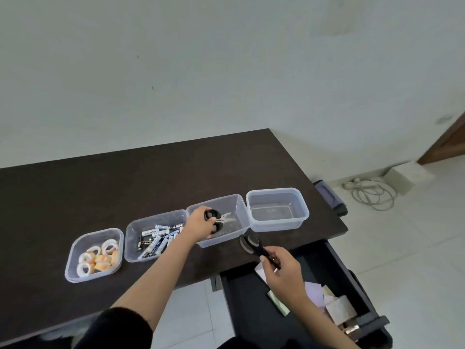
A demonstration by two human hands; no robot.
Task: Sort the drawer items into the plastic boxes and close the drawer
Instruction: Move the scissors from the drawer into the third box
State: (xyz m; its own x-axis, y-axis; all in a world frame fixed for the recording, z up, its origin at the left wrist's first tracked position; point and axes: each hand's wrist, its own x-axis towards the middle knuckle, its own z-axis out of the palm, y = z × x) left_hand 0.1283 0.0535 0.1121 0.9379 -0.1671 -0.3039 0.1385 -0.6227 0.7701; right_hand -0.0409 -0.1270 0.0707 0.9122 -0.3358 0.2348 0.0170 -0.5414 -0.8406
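Batteries box [130, 238] beside scissors box [240, 210] | left hand [201, 222] inside | drawer [352, 285] open

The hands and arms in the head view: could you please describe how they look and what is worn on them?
Both hands are bare: no gloves, rings or watch show on the left hand or the right hand. The forearms are uncovered too. A black sleeve covers the left arm above the elbow; the right arm leaves the frame still bare.

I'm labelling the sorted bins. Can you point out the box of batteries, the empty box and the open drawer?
box of batteries [130, 238]: head view, on its left wall.
empty box [276, 191]: head view, on its far rim.
open drawer [247, 303]: head view, on its bare dark floor.
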